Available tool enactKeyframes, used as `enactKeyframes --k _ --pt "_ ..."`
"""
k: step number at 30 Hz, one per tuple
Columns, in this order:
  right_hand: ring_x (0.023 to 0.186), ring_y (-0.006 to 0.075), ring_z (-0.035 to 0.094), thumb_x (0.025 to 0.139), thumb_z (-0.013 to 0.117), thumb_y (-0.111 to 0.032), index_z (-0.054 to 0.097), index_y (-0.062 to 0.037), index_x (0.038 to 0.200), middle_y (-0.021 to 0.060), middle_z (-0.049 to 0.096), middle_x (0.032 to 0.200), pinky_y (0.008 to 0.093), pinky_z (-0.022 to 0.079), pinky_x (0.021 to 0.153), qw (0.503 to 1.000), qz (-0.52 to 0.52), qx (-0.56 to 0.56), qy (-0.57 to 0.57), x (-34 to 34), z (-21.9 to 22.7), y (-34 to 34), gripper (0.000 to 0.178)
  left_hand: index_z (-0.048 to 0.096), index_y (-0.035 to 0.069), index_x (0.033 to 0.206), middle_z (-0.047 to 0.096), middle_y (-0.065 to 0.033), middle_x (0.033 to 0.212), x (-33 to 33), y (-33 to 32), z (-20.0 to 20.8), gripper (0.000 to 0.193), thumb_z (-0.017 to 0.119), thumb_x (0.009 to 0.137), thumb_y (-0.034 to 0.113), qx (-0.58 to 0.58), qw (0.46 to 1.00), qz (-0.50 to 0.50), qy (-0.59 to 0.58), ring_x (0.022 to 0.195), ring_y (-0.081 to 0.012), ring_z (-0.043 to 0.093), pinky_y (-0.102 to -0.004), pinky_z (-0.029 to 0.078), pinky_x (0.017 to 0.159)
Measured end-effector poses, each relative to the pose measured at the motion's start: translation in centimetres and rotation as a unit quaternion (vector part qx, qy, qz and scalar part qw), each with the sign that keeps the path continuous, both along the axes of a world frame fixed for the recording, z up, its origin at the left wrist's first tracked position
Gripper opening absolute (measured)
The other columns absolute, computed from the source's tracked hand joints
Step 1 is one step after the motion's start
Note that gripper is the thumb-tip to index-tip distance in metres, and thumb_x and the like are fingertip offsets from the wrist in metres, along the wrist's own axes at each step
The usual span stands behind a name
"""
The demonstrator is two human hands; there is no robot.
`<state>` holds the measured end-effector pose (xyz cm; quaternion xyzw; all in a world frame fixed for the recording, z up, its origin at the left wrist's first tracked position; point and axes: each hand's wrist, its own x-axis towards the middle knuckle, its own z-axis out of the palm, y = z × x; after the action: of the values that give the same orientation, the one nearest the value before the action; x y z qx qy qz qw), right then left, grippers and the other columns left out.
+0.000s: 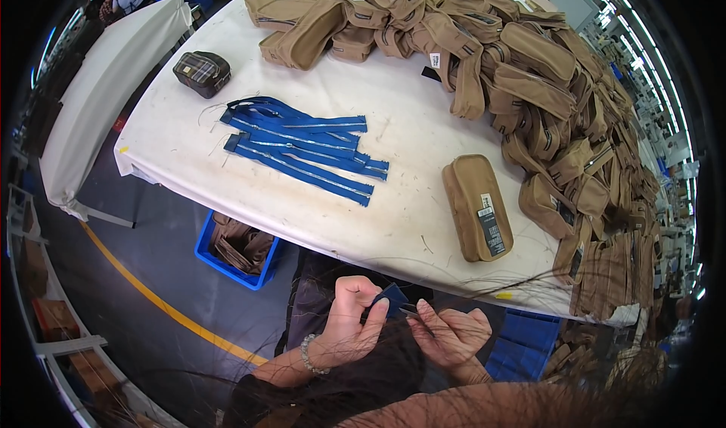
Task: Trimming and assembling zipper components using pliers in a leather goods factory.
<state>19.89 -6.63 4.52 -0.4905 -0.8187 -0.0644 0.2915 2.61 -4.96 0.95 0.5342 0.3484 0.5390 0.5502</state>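
While you've got that dark blue zipper piece pinched below the counter edge, left hand clamped on it and right hand fingers closed at its end, keep the tape flat and work close to your thumbs, I'd say. Blue zipper strips lie mid-counter on white cloth, one tan pouch nearby, heaps of tan pouches beyond. Blue bin underneath, yellow floor line.
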Motion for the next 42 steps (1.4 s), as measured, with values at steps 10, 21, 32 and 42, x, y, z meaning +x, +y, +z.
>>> enactKeyframes --k 10,21,32,42 --pt "0.039 0.0077 0.033 0.059 0.078 -0.020 0.068 -0.0125 0.089 -0.0062 0.040 0.056 0.0245 0.020 0.043 0.999 0.006 0.040 0.001 0.4 -1.1 -0.2 0.032 0.023 0.007 0.105 0.050 -0.0046 0.082 -0.3 0.5 0.7 0.025 0.043 0.092 0.003 -0.091 0.991 -0.072 -0.062 0.067 -0.0048 0.044 -0.0181 0.039 0.060" --pt "0.040 0.0082 0.029 0.062 0.075 -0.016 0.068 -0.0129 0.090 -0.0061 0.037 0.055 0.0243 0.018 0.042 0.997 0.030 0.062 -0.025 0.8 -2.7 -0.3 0.029 0.023 0.007 0.105 0.050 -0.0043 0.081 -0.2 0.4 0.9 0.023 0.043 0.092 0.005 -0.080 0.994 -0.072 -0.032 0.066 -0.0049 0.043 -0.0188 0.038 0.059" --pt "0.040 0.0085 0.028 0.066 0.073 -0.016 0.069 -0.0135 0.090 -0.0058 0.035 0.053 0.0246 0.017 0.042 0.996 0.044 0.069 -0.032 0.6 -2.3 0.1 0.025 0.023 0.007 0.104 0.050 -0.0038 0.081 0.0 0.3 0.7 0.024 0.043 0.092 0.003 -0.096 0.991 -0.060 -0.073 0.066 -0.0043 0.042 -0.0184 0.037 0.060" --pt "0.040 0.0077 0.032 0.061 0.076 -0.017 0.069 -0.0138 0.090 -0.0061 0.037 0.054 0.0241 0.020 0.043 0.998 0.031 0.048 0.022 0.5 -2.2 -0.1 0.030 0.025 0.006 0.105 0.049 -0.0052 0.085 0.0 0.0 0.5 0.024 0.043 0.090 -0.001 -0.080 0.992 -0.067 -0.073 0.070 -0.0040 0.044 -0.0182 0.038 0.062"
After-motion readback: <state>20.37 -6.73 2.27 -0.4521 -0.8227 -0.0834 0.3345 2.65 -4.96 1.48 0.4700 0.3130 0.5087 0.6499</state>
